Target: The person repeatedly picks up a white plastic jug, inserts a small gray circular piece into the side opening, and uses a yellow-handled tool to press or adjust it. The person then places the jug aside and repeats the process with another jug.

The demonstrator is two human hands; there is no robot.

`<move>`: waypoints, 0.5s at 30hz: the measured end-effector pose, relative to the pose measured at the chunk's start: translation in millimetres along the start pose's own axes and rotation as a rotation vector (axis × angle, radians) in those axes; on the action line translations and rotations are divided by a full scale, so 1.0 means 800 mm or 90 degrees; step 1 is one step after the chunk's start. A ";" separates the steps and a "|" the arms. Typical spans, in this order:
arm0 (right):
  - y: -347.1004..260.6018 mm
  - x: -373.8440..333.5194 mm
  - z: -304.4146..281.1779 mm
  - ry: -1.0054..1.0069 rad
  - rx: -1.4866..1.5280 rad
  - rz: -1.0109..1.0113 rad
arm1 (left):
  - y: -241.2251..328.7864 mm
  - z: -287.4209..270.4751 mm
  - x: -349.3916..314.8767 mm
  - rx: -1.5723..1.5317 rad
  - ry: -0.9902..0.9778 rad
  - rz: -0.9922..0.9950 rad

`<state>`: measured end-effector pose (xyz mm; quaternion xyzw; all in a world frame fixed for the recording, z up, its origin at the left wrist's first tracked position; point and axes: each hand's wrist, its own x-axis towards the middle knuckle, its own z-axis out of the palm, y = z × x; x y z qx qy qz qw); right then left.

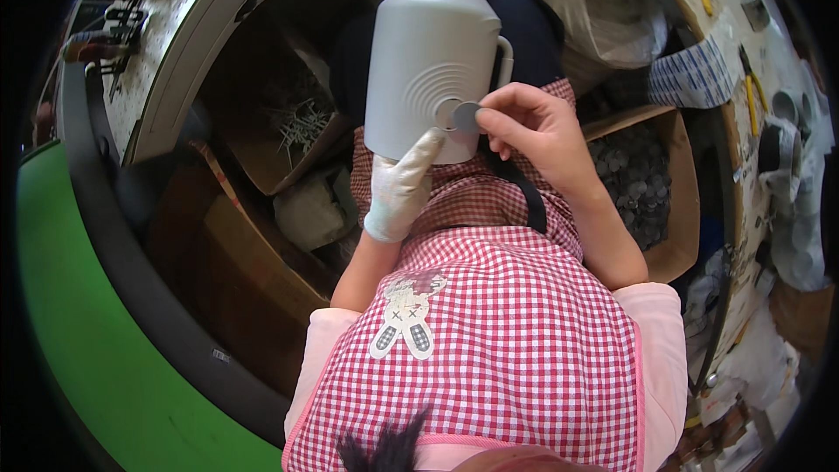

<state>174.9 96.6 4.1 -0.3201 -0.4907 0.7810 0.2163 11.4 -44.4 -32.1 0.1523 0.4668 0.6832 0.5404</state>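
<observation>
A light grey plastic jug [434, 44] with a round neck, a side handle and raised curved ridges stands over my lap, neck pointing away. My left hand [402, 188], in a white glove, grips its near end, the thumb pressed to the front and the other fingers hidden beneath. Between the thumb and fingers of my bare right hand [533, 127] is a small dark grey disc [466, 116]. That disc is beside a round recess [448, 114] in the centre of the ridges, partly overlapping it. Whether it touches the jug I cannot tell.
To the right, a cardboard box [684, 201] holds many grey discs [631, 183]. Another box [271, 177] with thin pale pieces [303, 125] sits at the left. A workbench edge [738, 175] runs along the right, bearing yellow-handled pliers [752, 105]. A green surface [105, 323] lies far left.
</observation>
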 end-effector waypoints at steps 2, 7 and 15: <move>-0.003 0.013 0.020 0.036 -0.112 0.039 | 0.012 0.008 0.003 0.076 0.008 0.012; -0.020 0.027 0.021 -0.007 -0.186 0.081 | 0.021 0.009 0.010 0.029 0.019 -0.032; -0.037 0.040 0.026 -0.020 -0.321 0.073 | 0.026 0.003 0.017 0.060 -0.007 -0.030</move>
